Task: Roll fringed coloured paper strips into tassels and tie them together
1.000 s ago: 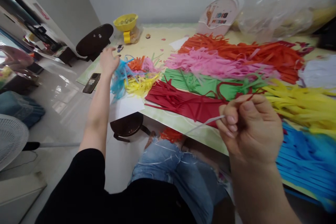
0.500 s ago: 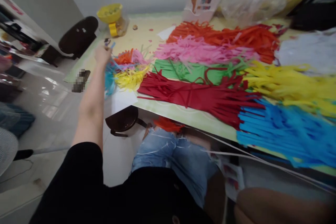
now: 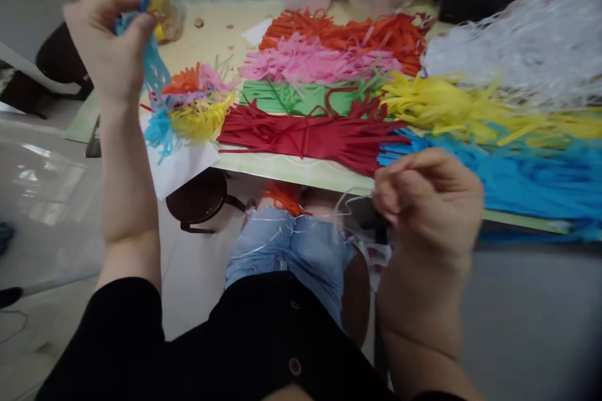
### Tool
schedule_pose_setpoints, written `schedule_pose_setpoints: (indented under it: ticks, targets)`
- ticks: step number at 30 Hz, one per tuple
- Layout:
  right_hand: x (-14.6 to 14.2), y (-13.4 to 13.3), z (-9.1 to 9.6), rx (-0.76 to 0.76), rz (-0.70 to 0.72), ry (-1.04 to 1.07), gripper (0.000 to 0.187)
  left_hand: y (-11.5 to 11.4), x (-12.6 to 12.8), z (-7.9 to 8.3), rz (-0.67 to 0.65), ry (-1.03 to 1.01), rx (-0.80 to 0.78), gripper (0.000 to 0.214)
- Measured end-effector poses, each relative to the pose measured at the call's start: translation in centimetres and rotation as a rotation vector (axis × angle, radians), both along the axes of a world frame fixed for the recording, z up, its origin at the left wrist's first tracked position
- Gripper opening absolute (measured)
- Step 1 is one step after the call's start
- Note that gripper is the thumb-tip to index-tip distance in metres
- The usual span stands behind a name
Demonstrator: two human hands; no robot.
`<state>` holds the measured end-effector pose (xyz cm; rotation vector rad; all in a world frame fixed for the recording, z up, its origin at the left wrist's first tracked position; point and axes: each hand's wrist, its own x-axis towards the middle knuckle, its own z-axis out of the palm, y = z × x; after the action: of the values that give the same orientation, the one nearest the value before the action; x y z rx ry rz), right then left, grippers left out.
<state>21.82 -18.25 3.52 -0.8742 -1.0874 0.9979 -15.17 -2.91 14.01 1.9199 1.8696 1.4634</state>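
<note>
Raised over the table's left end, my left hand point(image 3: 113, 44) pinches a light blue fringed paper tassel point(image 3: 155, 69), its strands hanging down. Below it lie smaller fringe bunches, including a yellow bunch point(image 3: 202, 119), partly on a white paper sheet point(image 3: 176, 163). My right hand point(image 3: 433, 200) is closed at the table's front edge, with a thin white string point(image 3: 348, 197) running from its fingertips toward my lap. Orange fringe point(image 3: 285, 197) rests on my thighs. Nearest my right hand are blue fringed paper point(image 3: 527, 169) and dark red fringed paper point(image 3: 305, 135).
Across the table lie green fringe point(image 3: 286, 97), pink fringe point(image 3: 315, 62), orange-red fringe point(image 3: 343, 37), yellow fringe point(image 3: 451, 103) and a white shredded heap point(image 3: 512, 44). A yellow-topped container point(image 3: 169, 19) stands at the back left. A dark stool point(image 3: 197, 197) sits below the table.
My left hand has risen and come nearer, lifting the blue tassel. My right hand has come up into view with the string. The view has shifted right.
</note>
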Motion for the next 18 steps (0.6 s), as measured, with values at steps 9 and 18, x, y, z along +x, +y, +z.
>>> schedule_pose_setpoints:
  ticks: [9,18]
  targets:
    - [-6.1,3.8,2.3,0.173,-0.06,-0.412,0.003,-7.9,12.7,-8.9,-0.617,-0.948,-0.3,0.043]
    - [-6.5,6.2,2.0,0.143,-0.044,-0.411,0.008,-8.0,14.6,-10.6,-0.639,-1.128,-0.385,0.036]
